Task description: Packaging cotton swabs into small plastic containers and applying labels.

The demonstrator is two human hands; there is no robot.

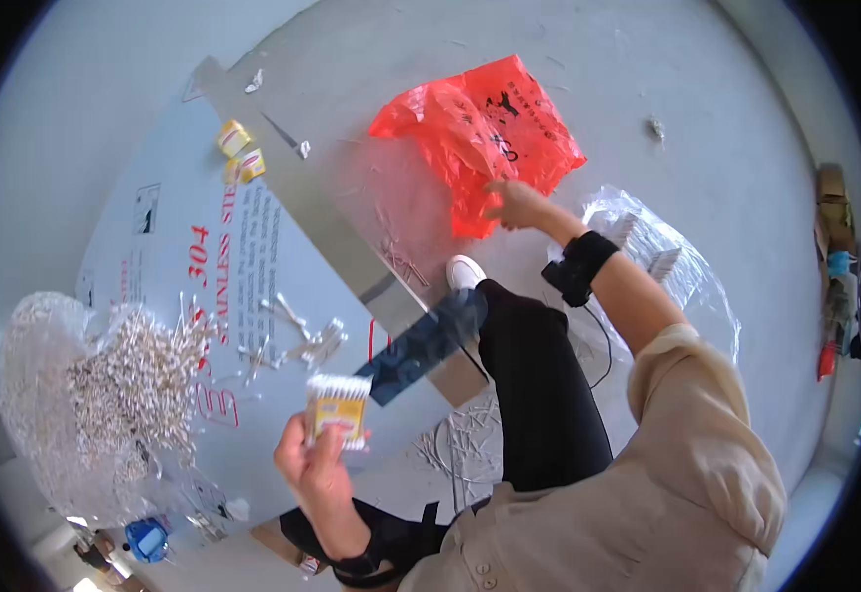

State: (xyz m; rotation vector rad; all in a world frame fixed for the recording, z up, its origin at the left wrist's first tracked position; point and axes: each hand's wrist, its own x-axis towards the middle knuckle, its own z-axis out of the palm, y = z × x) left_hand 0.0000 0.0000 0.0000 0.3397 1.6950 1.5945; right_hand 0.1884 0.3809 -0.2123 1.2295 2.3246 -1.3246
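Observation:
My left hand (pixel 324 479) grips a small pack of cotton swabs (pixel 340 409) with a yellow label, its white tips showing at the top, above the near edge of the metal-sheet table. My right hand (pixel 524 205) reaches forward to a red plastic bag (pixel 509 113), with fingers bent and closed on its near edge. The bag lies spread and crumpled over the floor. Loose cotton swabs (pixel 312 340) lie on the table just beyond the held pack. Further left, a large heap of cotton swabs (pixel 140 380) spills from a clear plastic bag (pixel 41 345).
Several yellow-labelled packs (pixel 243 153) sit at the table's far end. A clear bag with white packs (pixel 657 252) rests on the floor by my right arm. Scattered swabs (pixel 465 444) lie on the floor near my leg. Boxes (pixel 833 207) stand along the right wall.

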